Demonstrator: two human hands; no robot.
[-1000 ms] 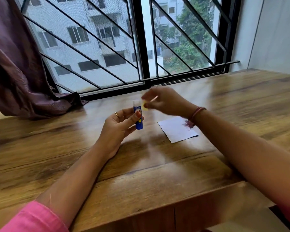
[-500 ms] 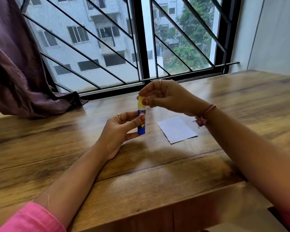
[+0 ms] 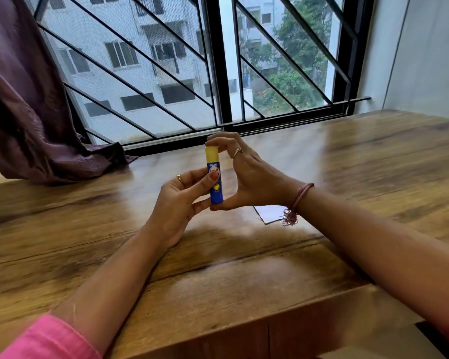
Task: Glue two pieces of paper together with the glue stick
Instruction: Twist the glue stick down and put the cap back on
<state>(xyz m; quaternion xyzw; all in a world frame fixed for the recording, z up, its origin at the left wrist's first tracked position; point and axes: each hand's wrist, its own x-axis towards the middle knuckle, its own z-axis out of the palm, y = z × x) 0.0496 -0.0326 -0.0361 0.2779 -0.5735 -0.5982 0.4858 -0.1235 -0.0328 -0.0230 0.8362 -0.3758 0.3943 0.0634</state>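
A blue glue stick (image 3: 214,182) with its yellow cap on stands upright above the middle of the wooden table (image 3: 218,275). My left hand (image 3: 178,203) grips its blue body between thumb and fingers. My right hand (image 3: 252,182) spans the stick from end to end, with fingertips on top of the cap and the thumb under the base. A white piece of paper (image 3: 268,213) lies flat on the table behind my right wrist, mostly hidden by it. I see only one sheet.
A barred window (image 3: 218,73) runs along the table's far edge. A purple curtain (image 3: 24,112) hangs at the left and its hem lies on the tabletop. A white wall (image 3: 425,60) stands at the right. The table's near edge is below my forearms.
The yellow cap, held apart in my right hand a second ago, now sits on the stick. My right hand has shifted to press cap and base together, covering most of the paper.
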